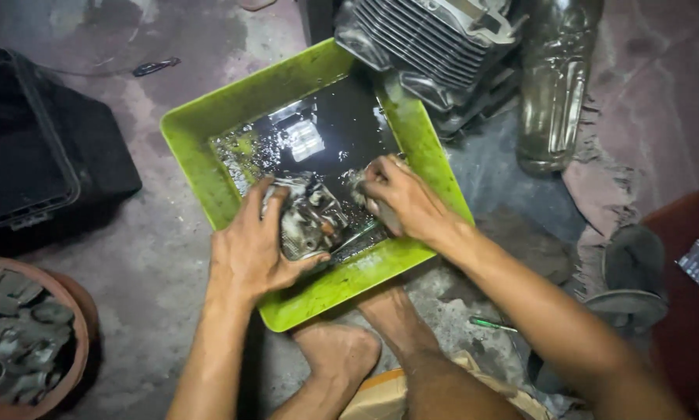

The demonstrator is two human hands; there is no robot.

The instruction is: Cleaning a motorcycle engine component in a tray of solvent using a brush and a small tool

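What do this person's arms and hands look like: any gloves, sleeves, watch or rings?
Both arms are bare to the frame edge, with no sleeves in view. The left hand and the right hand wear no gloves; no watch, wristband or ring shows. The fingers look wet and smudged with dark grime.

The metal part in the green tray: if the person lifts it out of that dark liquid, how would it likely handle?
The metal part looks like solid cast metal, so probably heavy for its size and rigid. It sits wet in the dark liquid of the green tray, so likely slippery; the left hand wraps around its side, which should help.
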